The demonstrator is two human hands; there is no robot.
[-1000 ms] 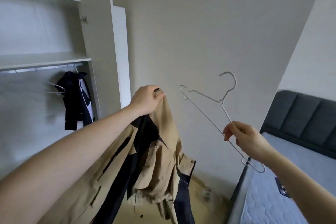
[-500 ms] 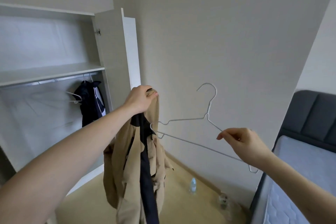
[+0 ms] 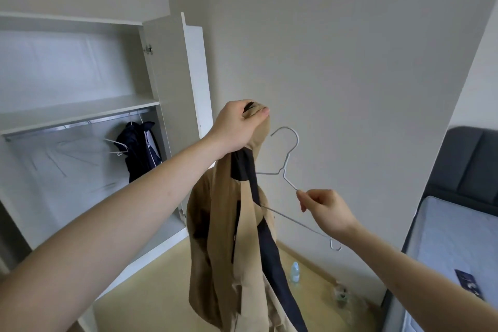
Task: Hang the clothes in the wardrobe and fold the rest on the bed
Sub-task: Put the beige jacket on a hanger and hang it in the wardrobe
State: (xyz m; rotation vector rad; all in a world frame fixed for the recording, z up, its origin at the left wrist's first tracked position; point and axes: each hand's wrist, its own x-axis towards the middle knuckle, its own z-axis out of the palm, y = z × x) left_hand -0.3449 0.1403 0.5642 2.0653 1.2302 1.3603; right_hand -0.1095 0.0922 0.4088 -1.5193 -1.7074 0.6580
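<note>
Gripping the tan jacket [image 3: 231,237] aloft, the left hand [image 3: 237,127] faces the right hand [image 3: 327,209] pinching a wire hanger [image 3: 288,167].

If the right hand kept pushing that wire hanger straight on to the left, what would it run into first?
Most likely the tan jacket hanging from the left hand. The right hand pinches the hanger, whose left end already disappears behind the cloth; exact depth is unclear.

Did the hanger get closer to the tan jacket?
Yes. The wire hanger has swung left toward the tan jacket; its left end now slips behind the cloth, held by the right hand.
</note>
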